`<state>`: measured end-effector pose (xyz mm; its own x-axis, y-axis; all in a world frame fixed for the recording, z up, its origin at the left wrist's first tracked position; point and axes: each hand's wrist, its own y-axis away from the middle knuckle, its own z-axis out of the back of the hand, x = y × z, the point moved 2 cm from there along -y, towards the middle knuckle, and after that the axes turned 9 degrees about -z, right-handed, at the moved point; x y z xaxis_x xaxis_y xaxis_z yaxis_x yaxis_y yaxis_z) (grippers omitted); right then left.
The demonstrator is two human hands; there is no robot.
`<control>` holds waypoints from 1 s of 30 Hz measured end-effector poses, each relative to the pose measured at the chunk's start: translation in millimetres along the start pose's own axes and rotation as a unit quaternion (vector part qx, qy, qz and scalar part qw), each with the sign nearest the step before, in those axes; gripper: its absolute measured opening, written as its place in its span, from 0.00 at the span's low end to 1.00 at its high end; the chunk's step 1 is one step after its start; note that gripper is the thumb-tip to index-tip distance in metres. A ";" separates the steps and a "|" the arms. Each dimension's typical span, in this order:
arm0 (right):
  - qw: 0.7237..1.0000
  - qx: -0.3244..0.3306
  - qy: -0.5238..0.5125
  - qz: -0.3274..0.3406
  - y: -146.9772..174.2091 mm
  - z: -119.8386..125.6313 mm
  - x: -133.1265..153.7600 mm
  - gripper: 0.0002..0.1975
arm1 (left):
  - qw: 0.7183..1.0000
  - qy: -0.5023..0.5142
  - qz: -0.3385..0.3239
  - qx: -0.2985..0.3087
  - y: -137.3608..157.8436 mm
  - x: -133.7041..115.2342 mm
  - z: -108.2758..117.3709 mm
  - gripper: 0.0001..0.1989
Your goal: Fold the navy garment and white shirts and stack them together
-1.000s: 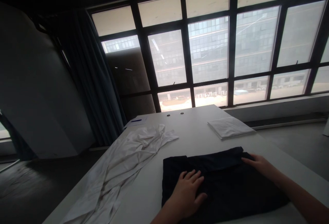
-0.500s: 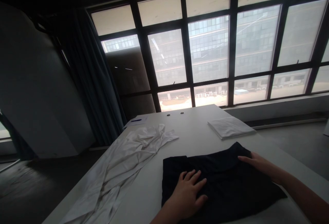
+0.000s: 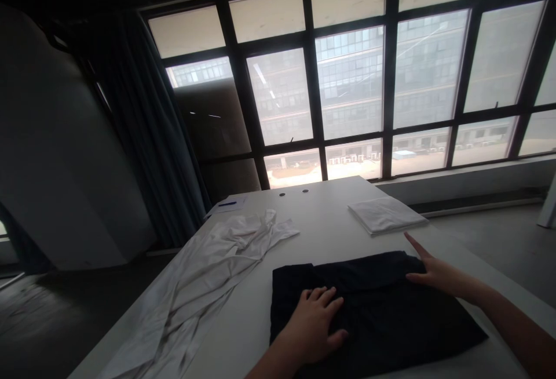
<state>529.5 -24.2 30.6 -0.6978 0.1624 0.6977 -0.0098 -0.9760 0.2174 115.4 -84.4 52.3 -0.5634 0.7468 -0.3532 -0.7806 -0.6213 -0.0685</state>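
Observation:
A dark, nearly black folded garment [image 3: 373,303] lies on the white table [image 3: 321,222] right in front of me; its exact kind does not show. My left hand [image 3: 315,321] rests palm down on its left part, fingers spread. At its upper right corner is my right hand [image 3: 434,274], with index finger stretched out past the edge and thumb lying on the cloth. The remaining fingers of that hand are hidden from view. Neither hand grips the fabric visibly.
Crumpled white cloth [image 3: 217,269] spreads along the table's left side. A folded white cloth [image 3: 386,215] lies at the back right. Paper with a pen [image 3: 227,203] is at the far left corner. Beyond stand large windows [image 3: 347,83] and a blue curtain [image 3: 147,124].
The garment's raised upper right corner has come down flatter. My right index finger has stretched outward from the cloth. My left hand stays nearly in place.

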 end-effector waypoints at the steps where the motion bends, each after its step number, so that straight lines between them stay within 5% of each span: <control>1: 1.000 0.018 0.007 0.007 0.0 1.0 -1.0 0.59 | 1.000 -0.003 -0.004 0.004 -2.5 1.1 1.8 0.34; 7: 0.992 0.112 -0.012 -0.056 7.3 1.9 -13.2 0.37 | 0.999 0.003 -0.021 0.027 -31.4 13.0 7.3 0.47; 15: 0.981 0.121 -0.152 -0.025 17.4 8.3 7.1 0.45 | 0.996 0.060 -0.007 0.062 -51.0 28.2 -6.3 0.61; 24: 0.963 0.081 -0.210 0.150 40.9 24.3 101.5 0.44 | 0.995 0.059 0.002 0.083 -48.8 24.1 -4.8 0.65; 30: 0.939 0.113 -0.252 0.204 47.6 -13.7 199.3 0.43 | 0.995 0.069 0.003 0.069 -49.3 13.0 1.7 0.68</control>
<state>380.1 -40.2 170.6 -0.1816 -0.1155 0.9766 0.3770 -0.9254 -0.0394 146.1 -43.7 52.8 -0.5329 0.6982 -0.4780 -0.8125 -0.5800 0.0587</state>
